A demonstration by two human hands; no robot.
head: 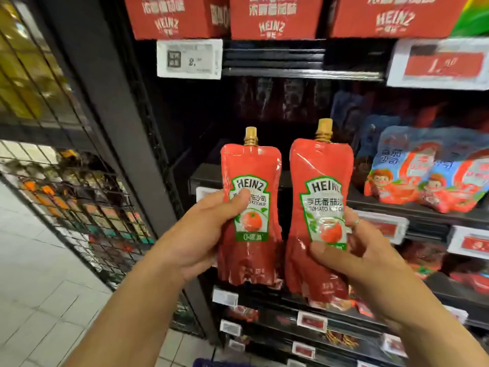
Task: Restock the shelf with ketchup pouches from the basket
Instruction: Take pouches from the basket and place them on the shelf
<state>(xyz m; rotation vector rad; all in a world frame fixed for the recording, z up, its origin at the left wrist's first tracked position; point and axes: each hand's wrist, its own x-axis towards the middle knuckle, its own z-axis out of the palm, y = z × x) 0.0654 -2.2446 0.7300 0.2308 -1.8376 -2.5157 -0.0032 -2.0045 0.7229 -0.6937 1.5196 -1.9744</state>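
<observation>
The left hand (209, 229) holds a red ketchup pouch (250, 207) upright, its grip closed around the pouch's lower half, with the thumb (235, 200) pressed across the green-edged front label and the other fingers wrapped behind, out of sight. The right hand (352, 255) holds a second ketchup pouch (318, 215) the same way, thumb on the lower front below a tomato picture and fingertips curling round the right edge; a ring shows on one finger. The two pouches stand side by side, nearly touching, each topped by a gold screw cap (324, 128), and the right one sits slightly higher. Both are raised in front of a dark shelf opening (201, 123), not yet resting on the shelf.

Behind them, deep in the opening, more dark red pouches (277, 102) stand in shadow, blurred. To the right on the same shelf lie blue and red pouches with cartoon children (423, 170). Above, red cardboard cartons (272, 17) sit on the upper shelf, with a white price tag (189, 58) below them on the left and a red-and-white price tag (439, 64) on the right. Lower shelves carry further small price tags and red packets, too blurred to read. To the left, a black wire mesh panel (79, 202) closes the shelf end, beside a pale tiled floor (39, 287). At the bottom edge a sliver of a blue basket rim (219, 363) is visible.
</observation>
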